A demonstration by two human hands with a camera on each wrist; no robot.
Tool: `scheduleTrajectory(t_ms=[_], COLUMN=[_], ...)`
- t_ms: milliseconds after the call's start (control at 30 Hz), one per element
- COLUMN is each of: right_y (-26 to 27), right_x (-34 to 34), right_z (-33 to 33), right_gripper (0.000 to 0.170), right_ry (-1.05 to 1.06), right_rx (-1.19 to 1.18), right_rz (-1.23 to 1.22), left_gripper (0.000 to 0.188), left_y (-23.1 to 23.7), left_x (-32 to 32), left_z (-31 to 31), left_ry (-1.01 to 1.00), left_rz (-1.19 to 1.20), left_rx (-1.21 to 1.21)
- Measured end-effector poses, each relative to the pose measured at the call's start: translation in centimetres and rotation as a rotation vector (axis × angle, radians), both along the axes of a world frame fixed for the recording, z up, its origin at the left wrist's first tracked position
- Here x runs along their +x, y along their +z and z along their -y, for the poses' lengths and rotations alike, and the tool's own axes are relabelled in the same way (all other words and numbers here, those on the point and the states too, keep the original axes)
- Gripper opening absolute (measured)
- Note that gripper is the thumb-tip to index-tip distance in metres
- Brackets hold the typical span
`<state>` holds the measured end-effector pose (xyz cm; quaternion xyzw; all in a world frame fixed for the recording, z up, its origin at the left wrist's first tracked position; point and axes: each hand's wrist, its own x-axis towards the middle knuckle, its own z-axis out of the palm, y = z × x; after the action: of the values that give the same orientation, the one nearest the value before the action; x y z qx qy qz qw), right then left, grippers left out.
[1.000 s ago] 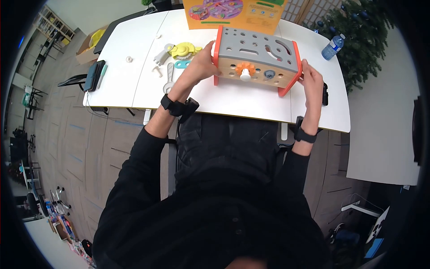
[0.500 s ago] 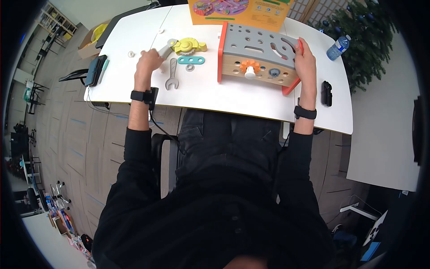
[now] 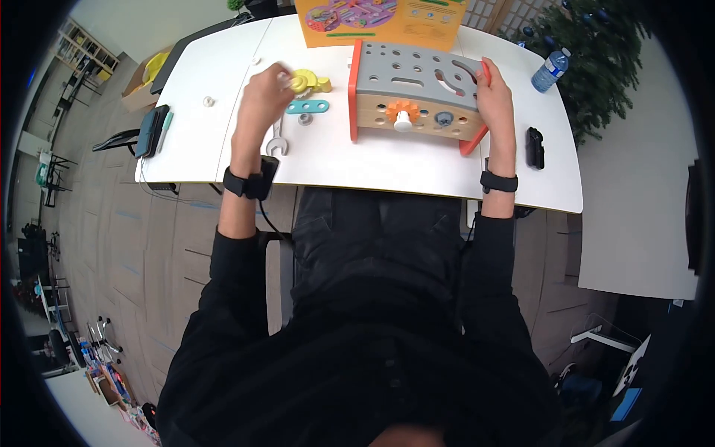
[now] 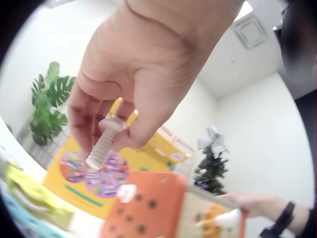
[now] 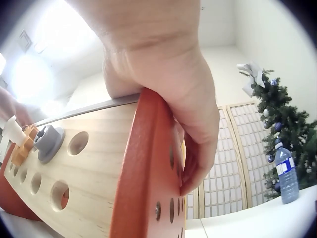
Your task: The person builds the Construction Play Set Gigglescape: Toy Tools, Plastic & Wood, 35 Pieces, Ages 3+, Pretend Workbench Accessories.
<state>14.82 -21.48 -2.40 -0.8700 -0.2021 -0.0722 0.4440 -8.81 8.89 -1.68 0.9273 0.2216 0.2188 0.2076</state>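
My left hand [image 3: 261,103] is raised over the table, left of the toy workbench [image 3: 417,76]. In the left wrist view, its thumb and fingers pinch a white toy bolt [image 4: 105,144] with a ridged shank that points down. My right hand [image 3: 496,106] grips the red end panel [image 5: 143,163] of the workbench, its fingers curled over the outer face. On the wooden front are an orange gear [image 3: 399,109] with a white bolt head [image 3: 403,127] at its middle, and a grey round piece [image 3: 445,118]. The grey top has holes and slots.
Near my left hand lie a yellow toy saw [image 3: 316,83], a teal strip [image 3: 307,106], a grey nut [image 3: 304,119] and a wrench [image 3: 276,144]. Small white pieces [image 3: 208,101] are farther left. An orange box [image 3: 380,26] stands behind; a water bottle [image 3: 551,71] is right.
My left hand left the workbench, went to the tabletop at left, and now is back toward the right with the white bolt. My right hand moved up onto the top of the end panel.
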Motion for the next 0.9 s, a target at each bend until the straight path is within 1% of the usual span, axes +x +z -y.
scheduleTrajectory(t_ms=[67,100,133,167,200,233,267,300,333,367,400,467,500,567,600,667,700,733,800,867,900], right_y=[0.2,0.5,0.6,0.7,0.7,0.6,0.4,0.2,0.0,-0.3,-0.6,-1.6,-2.2,-2.1,-2.1,-1.6,-1.4,-1.0,-0.4,-0.2,-0.3], right_x=[-0.1,-0.5,-0.8,-0.8,-0.7,-0.6,-0.6,-0.4,-0.2,0.2,0.7,2.0,2.8,2.6,2.5,1.9,1.6,1.2,0.4,-0.1,0.0], right_z=[0.0,-0.1,-0.1,-0.1,-0.1,0.0,0.1,0.0,0.0,0.2,0.2,0.3,0.3,0.4,0.5,0.6,0.5,0.5,0.6,0.9,1.1], right_gripper=[0.04,0.04,0.04,0.04,0.04,0.039,0.039,0.039,0.039,0.039,0.038,0.039,0.039,0.04,0.043,0.046,0.049,0.052,0.052,0.052,0.047], right_ry=[0.009,0.015,0.02,0.016,0.03,0.043,0.037,0.063,0.09,0.086,0.115,0.144,0.163,0.178,0.192,0.205,0.194,0.183,0.185,0.187,0.189], right_rx=[0.013,0.061,0.109,0.11,0.121,0.132,0.132,0.19,0.247,0.246,0.278,0.307,0.345,0.385,0.412,0.441,0.454,0.466,0.484,0.502,0.547], right_rz=[-0.018,-0.055,-0.095,-0.09,-0.095,-0.101,-0.099,-0.123,-0.146,-0.145,-0.159,-0.174,-0.165,-0.16,-0.183,-0.203,-0.213,-0.223,-0.24,-0.256,-0.298], left_gripper=[0.022,0.025,0.03,0.036,0.038,0.037,0.037,0.037,0.035,0.033,0.033,0.029,0.029,0.027,0.027,0.032,0.032,0.032,0.032,0.036,0.036], left_y=[2.4,3.1,4.5,4.6,4.6,3.8,3.6,3.0,2.2,1.8,1.5,1.3,1.2,1.3,1.3,1.4,1.5,1.5,1.3,1.1,0.9], left_x=[2.4,4.0,5.2,6.9,8.5,10.6,11.8,13.0,14.2,14.9,15.5,16.0,16.0,15.9,15.8,15.8,15.8,15.9,15.9,16.2,16.4], left_z=[3.7,5.5,7.7,9.1,10.9,12.1,13.6,14.7,15.7,16.5,17.0,17.8,17.9,17.9,18.1,18.2,18.2,18.3,18.4,18.3,18.3], left_ry=[-0.324,-0.429,-0.646,-0.742,-0.723,-0.759,-0.748,-0.754,-0.781,-0.805,-0.808,-0.789,-0.788,-0.859,-0.861,-0.867,-0.868,-0.827,-0.784,-0.831,-0.831], left_rz=[0.197,0.286,0.343,0.371,0.359,0.407,0.413,0.415,0.414,0.411,0.412,0.436,0.436,0.468,0.461,0.455,0.456,0.426,0.395,0.447,0.45], left_rx=[-0.119,-0.153,-0.332,-0.403,-0.396,-0.454,-0.457,-0.456,-0.544,-0.635,-0.637,-0.474,-0.477,-0.599,-0.602,-0.5,-0.499,-0.532,-0.568,-0.558,-0.559])
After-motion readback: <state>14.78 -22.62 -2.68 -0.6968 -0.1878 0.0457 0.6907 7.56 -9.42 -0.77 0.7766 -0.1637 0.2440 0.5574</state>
